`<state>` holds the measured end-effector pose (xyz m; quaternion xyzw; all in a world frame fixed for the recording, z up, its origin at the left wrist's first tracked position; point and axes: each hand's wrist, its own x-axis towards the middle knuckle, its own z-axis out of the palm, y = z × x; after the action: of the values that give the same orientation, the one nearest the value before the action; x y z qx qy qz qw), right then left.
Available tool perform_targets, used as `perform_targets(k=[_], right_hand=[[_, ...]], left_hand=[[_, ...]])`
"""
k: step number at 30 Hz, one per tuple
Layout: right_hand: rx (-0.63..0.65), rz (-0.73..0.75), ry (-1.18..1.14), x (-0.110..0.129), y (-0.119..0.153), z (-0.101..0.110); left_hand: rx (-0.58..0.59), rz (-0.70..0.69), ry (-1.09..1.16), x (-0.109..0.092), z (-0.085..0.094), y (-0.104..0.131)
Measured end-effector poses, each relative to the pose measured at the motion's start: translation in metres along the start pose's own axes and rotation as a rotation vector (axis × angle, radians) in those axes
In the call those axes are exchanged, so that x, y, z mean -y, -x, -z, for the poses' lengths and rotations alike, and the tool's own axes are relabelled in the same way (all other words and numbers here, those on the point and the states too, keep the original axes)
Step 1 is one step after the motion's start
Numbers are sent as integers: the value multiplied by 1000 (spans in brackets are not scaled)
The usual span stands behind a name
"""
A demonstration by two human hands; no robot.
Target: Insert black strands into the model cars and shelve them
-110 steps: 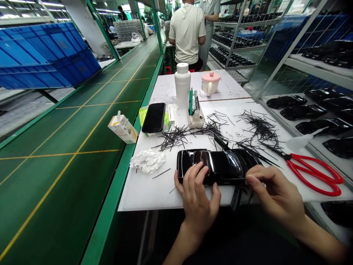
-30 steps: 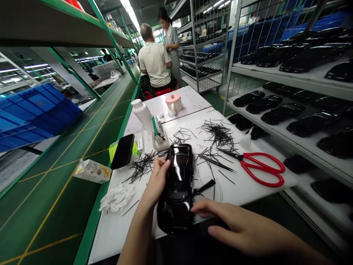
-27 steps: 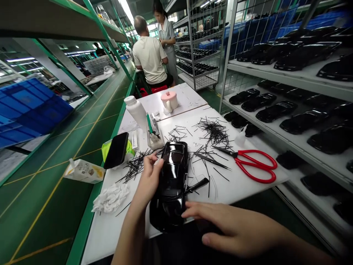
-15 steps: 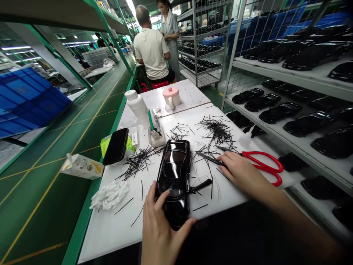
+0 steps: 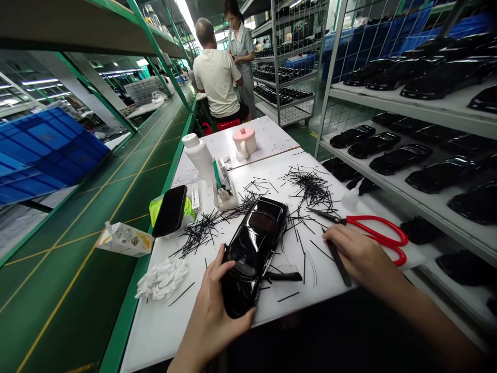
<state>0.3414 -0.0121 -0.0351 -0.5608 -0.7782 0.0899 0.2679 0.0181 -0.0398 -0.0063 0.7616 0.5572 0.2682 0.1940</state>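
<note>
Both my hands are holding something now: my right hand point(image 5: 351, 254) is pinching the tweezers point(image 5: 338, 261), no longer just reaching; my left hand point(image 5: 213, 303), half curled, is steadying the car point(image 5: 259, 247), now slanting rightward on the worktop point(image 5: 149, 331).

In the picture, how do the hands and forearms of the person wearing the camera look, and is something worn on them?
The left hand and right hand wear no gloves. The left forearm and right forearm are slim, with no sleeve on the parts that show. No watch, bracelet or ring is visible.
</note>
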Motion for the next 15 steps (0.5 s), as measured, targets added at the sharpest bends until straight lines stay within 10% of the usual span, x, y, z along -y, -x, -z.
perform_targets(k=[9, 15], right_hand=[[15, -29, -419, 15, 9, 18], [-196, -190, -1032, 52, 1, 34]], left_hand=[[66, 27, 43, 4, 15, -5], [-68, -2, 234, -43, 20, -14]])
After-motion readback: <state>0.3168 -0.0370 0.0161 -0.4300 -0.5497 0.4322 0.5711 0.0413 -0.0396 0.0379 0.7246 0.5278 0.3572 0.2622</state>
